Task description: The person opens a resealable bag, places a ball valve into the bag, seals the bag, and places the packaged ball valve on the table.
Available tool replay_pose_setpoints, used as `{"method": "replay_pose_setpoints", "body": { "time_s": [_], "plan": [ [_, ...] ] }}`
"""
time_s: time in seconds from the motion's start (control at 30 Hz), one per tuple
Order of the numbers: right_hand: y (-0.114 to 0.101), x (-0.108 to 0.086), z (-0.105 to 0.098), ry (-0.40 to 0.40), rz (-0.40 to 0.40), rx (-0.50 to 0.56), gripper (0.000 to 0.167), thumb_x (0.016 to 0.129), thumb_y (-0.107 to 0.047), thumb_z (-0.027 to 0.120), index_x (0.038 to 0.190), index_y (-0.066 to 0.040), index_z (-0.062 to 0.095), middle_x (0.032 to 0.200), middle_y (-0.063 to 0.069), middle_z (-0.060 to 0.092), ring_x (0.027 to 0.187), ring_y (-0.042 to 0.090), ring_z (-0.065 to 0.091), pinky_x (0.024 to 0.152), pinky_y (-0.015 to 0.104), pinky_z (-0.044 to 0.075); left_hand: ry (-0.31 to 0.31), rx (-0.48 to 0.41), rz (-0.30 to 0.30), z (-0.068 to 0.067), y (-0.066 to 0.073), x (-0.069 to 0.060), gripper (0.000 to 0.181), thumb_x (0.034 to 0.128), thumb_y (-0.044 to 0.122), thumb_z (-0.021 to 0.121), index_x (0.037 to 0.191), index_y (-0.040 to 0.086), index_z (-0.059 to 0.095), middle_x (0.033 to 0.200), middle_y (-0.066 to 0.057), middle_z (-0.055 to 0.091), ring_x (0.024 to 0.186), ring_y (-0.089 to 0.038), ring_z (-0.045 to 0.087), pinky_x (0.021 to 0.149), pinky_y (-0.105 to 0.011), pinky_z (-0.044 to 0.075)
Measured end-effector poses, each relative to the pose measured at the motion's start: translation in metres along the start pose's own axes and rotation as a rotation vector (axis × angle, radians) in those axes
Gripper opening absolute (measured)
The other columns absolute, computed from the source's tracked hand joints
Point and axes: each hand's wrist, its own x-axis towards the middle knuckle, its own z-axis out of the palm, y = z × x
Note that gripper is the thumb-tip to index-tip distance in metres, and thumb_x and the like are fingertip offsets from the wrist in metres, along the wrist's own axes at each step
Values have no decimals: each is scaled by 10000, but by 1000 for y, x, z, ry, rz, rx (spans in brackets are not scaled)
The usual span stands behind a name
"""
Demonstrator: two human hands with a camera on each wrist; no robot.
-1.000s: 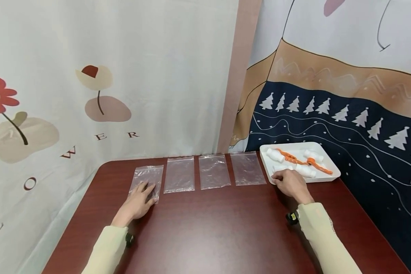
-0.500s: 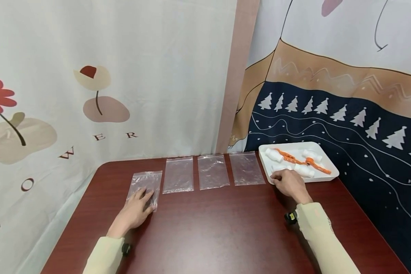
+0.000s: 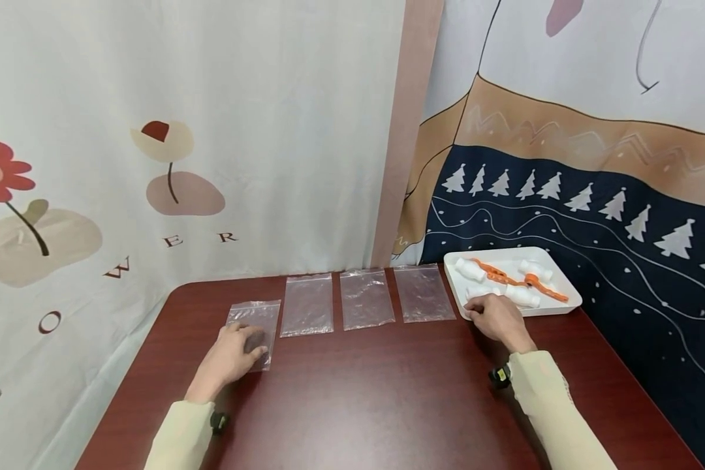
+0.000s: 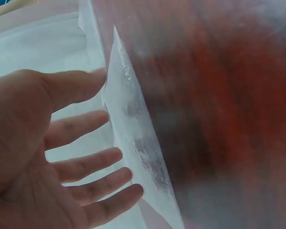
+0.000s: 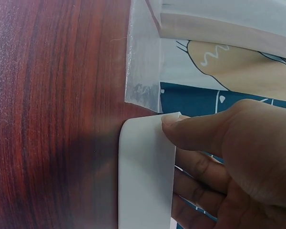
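Nearest the white tray, I see the right sleeve on my head feed: long, pale yellowish cream, mostly plain, ending at the wrist. A small black unit with a bright yellow mark sits at that cuff. The left sleeve, well to the tray's left, matches in colour; its dark blocky unit is too small for me to make out. Both the left hand and right hand are bare.

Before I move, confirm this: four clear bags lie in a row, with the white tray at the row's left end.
Wrong end: the head view shows the white tray at the row's right end. Four clear bags do lie in a row.
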Motion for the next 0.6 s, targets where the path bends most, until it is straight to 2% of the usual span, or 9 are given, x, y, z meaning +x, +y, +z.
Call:
{"method": "replay_pose_setpoints", "body": {
  "time_s": [0.17, 0.47, 0.6],
  "plan": [
    [0, -1, 0, -1, 5, 1, 166, 952, -145, 688, 1065, -95, 798, 1084, 144, 770, 953, 323, 661, 872, 543, 546, 26, -43, -63, -5, -6, 14, 532, 949, 274, 701, 1361, -46, 598, 1390, -375, 505, 1280, -556, 458, 1002, -671, 470],
    [2, 0, 1, 13, -4, 5, 154, 945, -148, 693, 1043, -106, 804, 1078, 136, 774, 960, 337, 674, 859, 544, 548, 18, -89, -271, -17, -16, 37, 685, 989, 370, 642, 1456, -96, 457, 1409, -417, 419, 1291, -612, 368, 1020, -708, 421],
    [2, 0, 3, 10, -4, 6, 153, 945, -155, 696, 1044, -108, 803, 1072, 126, 775, 950, 322, 674, 845, 532, 554, 7, -97, -334, -19, -22, 43, 701, 988, 373, 630, 1452, -118, 441, 1388, -429, 414, 1267, -615, 379, 1008, -695, 426]
  ]
}}
